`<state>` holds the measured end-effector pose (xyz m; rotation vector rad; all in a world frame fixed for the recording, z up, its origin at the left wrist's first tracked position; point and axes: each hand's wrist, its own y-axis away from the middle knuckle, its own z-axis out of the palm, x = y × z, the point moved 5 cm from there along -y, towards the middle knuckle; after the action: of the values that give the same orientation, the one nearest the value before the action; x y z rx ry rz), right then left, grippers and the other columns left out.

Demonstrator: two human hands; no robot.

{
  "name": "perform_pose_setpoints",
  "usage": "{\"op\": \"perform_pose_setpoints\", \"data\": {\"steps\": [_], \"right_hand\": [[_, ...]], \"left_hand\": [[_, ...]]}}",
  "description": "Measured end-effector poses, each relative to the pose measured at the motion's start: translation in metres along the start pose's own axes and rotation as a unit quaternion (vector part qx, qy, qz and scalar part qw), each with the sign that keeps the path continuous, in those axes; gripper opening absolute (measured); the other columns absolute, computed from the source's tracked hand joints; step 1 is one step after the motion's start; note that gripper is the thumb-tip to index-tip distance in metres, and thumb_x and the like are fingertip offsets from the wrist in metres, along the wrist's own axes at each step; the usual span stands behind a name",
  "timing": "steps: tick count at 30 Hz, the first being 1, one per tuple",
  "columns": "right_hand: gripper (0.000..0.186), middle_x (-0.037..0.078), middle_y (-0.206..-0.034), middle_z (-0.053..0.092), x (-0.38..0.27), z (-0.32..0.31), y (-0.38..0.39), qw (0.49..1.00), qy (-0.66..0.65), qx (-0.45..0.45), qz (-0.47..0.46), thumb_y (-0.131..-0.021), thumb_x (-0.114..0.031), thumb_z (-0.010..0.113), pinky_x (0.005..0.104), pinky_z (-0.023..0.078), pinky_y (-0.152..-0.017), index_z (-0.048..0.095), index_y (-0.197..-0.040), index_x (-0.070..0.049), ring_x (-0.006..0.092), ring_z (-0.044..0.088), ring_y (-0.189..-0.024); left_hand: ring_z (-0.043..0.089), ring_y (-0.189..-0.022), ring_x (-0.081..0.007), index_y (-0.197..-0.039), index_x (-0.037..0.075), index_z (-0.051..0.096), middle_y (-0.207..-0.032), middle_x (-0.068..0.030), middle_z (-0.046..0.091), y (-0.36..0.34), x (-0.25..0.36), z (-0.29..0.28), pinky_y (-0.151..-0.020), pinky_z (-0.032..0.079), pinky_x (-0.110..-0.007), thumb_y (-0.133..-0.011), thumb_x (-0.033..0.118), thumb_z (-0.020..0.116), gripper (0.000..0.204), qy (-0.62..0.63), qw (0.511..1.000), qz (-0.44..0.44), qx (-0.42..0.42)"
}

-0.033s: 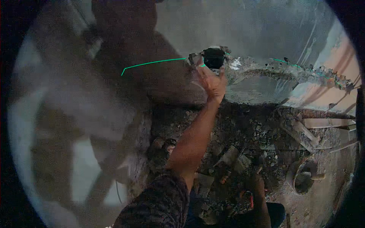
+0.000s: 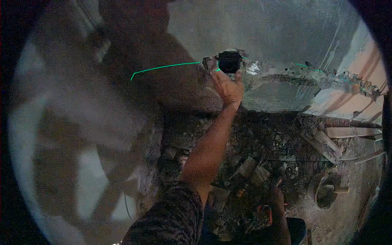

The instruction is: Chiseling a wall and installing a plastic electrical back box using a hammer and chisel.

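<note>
A black square box (image 2: 229, 60) sits in a rough cutout in the grey wall (image 2: 261, 28). My left hand (image 2: 228, 86) grips it from below, thumb at its left side and fingers at its right. A bright green line crosses the wall at the box's height, broken around the cutout and the chased groove (image 2: 286, 79) running rightward. My right hand (image 2: 278, 192) is low on the right above the rubble, its fingers curled round something small that I cannot make out. A red-orange object (image 2: 264, 212) shows just left of that forearm, too dark to identify.
Broken masonry (image 2: 249, 169) covers the floor below the wall. At the right lie wooden boards (image 2: 347, 131) and a round pan or bucket (image 2: 316, 188) with a short handle-like piece across it. A shadowed wall (image 2: 81, 114) fills the left, with a thin cable near the bottom.
The picture is a little dimmer. My hands and the box are in practically the same places.
</note>
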<state>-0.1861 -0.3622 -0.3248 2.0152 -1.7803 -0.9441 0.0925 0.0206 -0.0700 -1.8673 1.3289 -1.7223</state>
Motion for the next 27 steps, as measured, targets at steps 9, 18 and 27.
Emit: {"op": "perform_pose_setpoints", "data": {"steps": [9, 18, 27], "right_hand": [[0.048, 0.024, -0.103, 0.067, -0.021, -0.021, 0.011, 0.997, -0.048, 0.035, 0.059, -0.085, -0.027, 0.073, 0.0482, 0.055, -0.08, 0.059, -0.121, 0.001, 0.0387, 0.067, -0.094], [0.042, 0.019, -0.11, 0.068, -0.012, -0.008, 0.009, 0.995, -0.063, 0.077, 0.006, -0.092, -0.028, 0.065, 0.0459, 0.055, -0.073, 0.059, -0.125, -0.003, 0.0336, 0.067, -0.089], [0.045, 0.019, -0.108, 0.068, -0.025, -0.017, 0.012, 0.999, 0.006, 0.038, -0.015, -0.087, -0.023, 0.066, 0.0458, 0.055, -0.075, 0.058, -0.124, 0.001, 0.0357, 0.067, -0.092]], "left_hand": [[0.043, -0.121, -0.0464, -0.137, -0.008, 0.037, -0.127, -0.0295, 0.044, 0.002, -0.01, 0.013, -0.105, 0.032, -0.055, -0.079, 0.036, 0.078, 0.084, 0.016, 0.999, -0.051, 0.0], [0.042, -0.127, -0.0467, -0.139, -0.01, 0.034, -0.131, -0.0303, 0.045, -0.003, -0.011, 0.007, -0.107, 0.033, -0.052, -0.077, 0.037, 0.081, 0.09, 0.056, 0.995, -0.068, -0.05], [0.036, -0.136, -0.0455, -0.143, -0.005, 0.032, -0.139, -0.0276, 0.041, -0.005, -0.009, 0.01, -0.115, 0.028, -0.052, -0.081, 0.032, 0.08, 0.086, 0.08, 0.996, -0.038, 0.014]]}}
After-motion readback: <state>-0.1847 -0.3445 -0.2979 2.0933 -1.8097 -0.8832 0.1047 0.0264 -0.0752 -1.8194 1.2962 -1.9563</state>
